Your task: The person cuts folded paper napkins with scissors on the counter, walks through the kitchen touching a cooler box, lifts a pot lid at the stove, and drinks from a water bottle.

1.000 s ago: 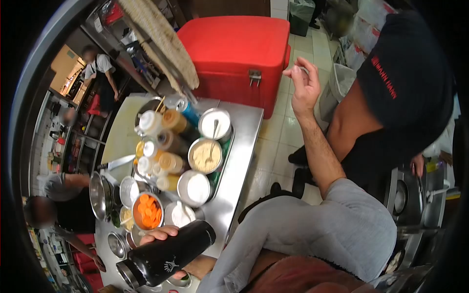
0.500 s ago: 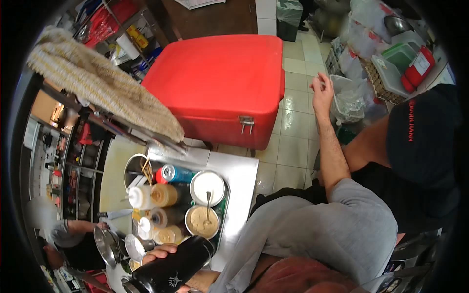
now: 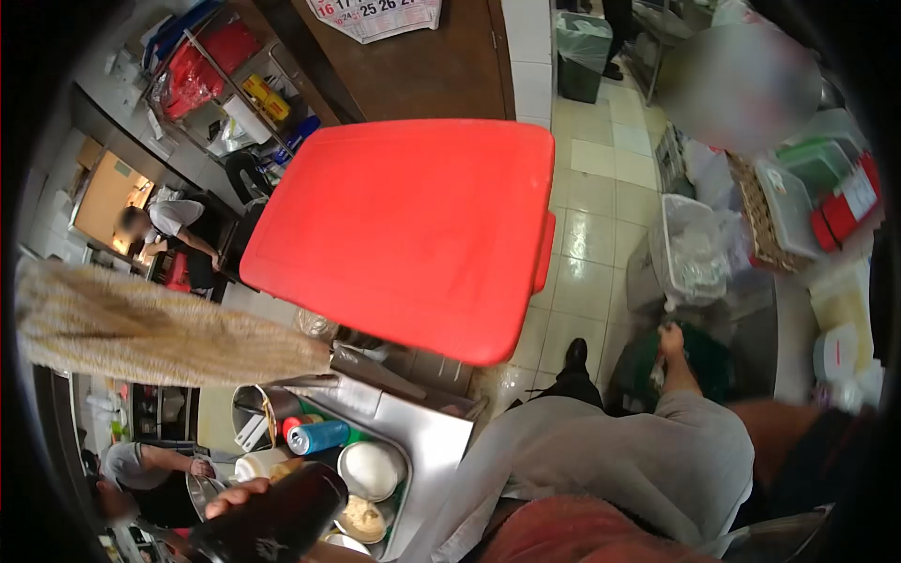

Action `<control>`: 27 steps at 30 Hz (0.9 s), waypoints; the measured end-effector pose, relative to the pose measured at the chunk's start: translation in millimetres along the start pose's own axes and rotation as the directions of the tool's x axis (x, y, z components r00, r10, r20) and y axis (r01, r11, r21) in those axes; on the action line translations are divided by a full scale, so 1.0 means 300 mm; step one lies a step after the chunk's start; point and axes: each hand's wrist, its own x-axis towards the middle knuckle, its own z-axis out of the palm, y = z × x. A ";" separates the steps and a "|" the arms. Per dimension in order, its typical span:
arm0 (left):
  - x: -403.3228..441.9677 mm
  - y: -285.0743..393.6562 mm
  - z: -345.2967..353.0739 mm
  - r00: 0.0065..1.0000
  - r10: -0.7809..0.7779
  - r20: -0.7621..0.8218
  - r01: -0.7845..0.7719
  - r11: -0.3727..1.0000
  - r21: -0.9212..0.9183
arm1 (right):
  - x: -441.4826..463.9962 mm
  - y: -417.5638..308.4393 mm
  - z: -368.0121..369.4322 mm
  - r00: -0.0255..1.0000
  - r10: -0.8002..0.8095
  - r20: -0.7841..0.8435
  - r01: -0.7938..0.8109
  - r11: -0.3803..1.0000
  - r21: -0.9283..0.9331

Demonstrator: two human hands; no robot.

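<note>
My left hand (image 3: 236,495) is wrapped around a black water bottle (image 3: 272,514), tilted over the left end of the metal counter. Just beyond the bottle are a bowl of white content (image 3: 372,471), a bowl of beige paste (image 3: 362,518) and a blue can (image 3: 319,437). To the right, my right hand (image 3: 671,342) reaches down above a dark green bin (image 3: 709,361). Its fingers look closed, and I cannot make out what, if anything, is in them. A white bin with a plastic liner (image 3: 694,258) stands just beyond that hand.
A large red cooler (image 3: 413,225) stands ahead, beyond the metal counter (image 3: 427,427). A striped towel (image 3: 160,324) hangs at the left. Two people (image 3: 183,225) are at the left; another person (image 3: 141,479) stands behind the counter. Tiled floor (image 3: 582,253) runs between cooler and bins.
My right hand has come down from its raised position to the green bin. The bottle in my left hand has shifted left and lower in view. The camera view has turned.
</note>
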 end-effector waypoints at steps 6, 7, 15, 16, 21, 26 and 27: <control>0.296 -0.200 0.397 0.868 -0.173 -0.465 0.143 0.985 -0.100 | 0.209 0.020 -0.059 0.921 0.246 0.301 -0.279 0.958 0.069; 0.326 -0.277 0.416 0.886 -0.098 -0.454 0.079 0.995 -0.061 | 0.303 -0.020 -0.021 0.919 0.245 0.309 -0.300 0.942 0.147; 0.809 -0.723 0.875 0.801 -0.313 -0.510 0.287 0.949 -0.131 | 0.687 -0.732 0.186 0.776 -0.280 0.566 0.064 0.926 0.371; 0.863 -0.773 0.918 0.817 -0.307 -0.488 0.276 0.952 -0.136 | 0.686 -0.847 0.160 0.717 -0.399 0.572 0.176 0.897 0.406; 1.022 -1.010 0.997 0.847 -0.363 -0.388 0.369 0.927 -0.063 | 0.993 -0.960 0.295 0.498 -0.652 0.572 0.505 0.754 0.420; 1.164 -1.198 1.035 0.845 -0.342 -0.411 0.330 0.938 -0.101 | 1.260 -0.750 0.240 0.626 -0.251 0.738 0.095 0.964 0.248; 1.187 -1.220 1.041 0.846 -0.334 -0.416 0.324 0.941 -0.096 | 1.273 -0.790 0.147 0.536 -0.359 0.764 0.481 0.874 0.073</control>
